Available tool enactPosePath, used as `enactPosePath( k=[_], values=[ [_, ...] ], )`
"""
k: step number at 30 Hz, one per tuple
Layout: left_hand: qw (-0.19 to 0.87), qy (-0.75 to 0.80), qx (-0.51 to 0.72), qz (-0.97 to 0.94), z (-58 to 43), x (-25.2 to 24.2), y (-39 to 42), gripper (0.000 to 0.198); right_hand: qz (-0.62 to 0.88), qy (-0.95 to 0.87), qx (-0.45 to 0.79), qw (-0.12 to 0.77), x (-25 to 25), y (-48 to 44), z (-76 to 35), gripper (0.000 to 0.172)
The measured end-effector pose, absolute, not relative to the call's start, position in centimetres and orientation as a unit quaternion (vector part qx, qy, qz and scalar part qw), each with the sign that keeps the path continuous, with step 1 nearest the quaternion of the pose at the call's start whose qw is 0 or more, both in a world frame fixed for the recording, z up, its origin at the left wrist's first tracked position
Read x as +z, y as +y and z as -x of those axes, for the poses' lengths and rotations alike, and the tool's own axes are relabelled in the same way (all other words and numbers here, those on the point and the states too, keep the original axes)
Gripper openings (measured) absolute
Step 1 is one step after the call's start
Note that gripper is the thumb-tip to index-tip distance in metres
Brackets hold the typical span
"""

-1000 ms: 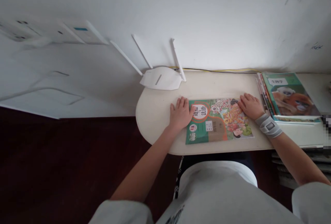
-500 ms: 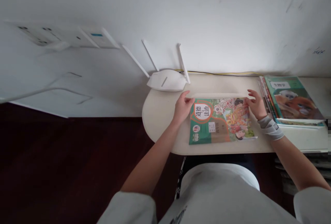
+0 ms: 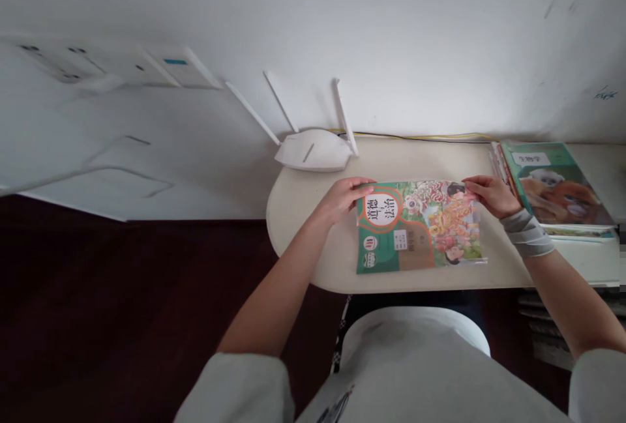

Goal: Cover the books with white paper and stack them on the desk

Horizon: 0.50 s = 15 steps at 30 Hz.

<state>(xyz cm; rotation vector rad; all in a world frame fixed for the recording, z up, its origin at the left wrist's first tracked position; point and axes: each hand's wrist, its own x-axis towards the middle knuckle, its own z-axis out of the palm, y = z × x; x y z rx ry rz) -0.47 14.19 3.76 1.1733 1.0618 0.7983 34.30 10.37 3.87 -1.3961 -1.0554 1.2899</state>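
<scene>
Forearms (image 3: 274,279) angled forward, the bare left hand (image 3: 344,199) and grey-wristbanded right hand (image 3: 493,196), both nearly closed, pinched the far corners of a green illustrated paperback book (image 3: 415,227).

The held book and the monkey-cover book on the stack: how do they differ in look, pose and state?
The held book has drawn figures on its cover; the monkey-cover book pictures monkeys.
The held book's title runs sideways; the monkey-cover book's reads upright.
The left hand and right hand grip the held book's far edge; the monkey-cover book lies atop a stack, gripped by neither.
Both covers show green and Chinese characters.
</scene>
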Motion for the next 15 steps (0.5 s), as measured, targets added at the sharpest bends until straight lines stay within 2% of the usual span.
enactPosePath(
  k=[6,12,15],
  values=[
    [0.528,0.517,0.316,-0.595,0.4,5.0,14.5,0.03,0.592,-0.513,0.487,0.386,6.2,10.9,-35.4,0.033],
    [0.475,0.467,0.286,-0.688,0.2,5.7,15.6,0.029,0.518,-0.475,0.542,0.46,5.9,10.7,-34.1,0.033],
    [0.367,0.455,0.186,-0.79,-0.9,6.9,16.3,0.022,0.528,-0.443,0.54,0.484,5.2,10.6,-33.4,0.035]
  ],
)
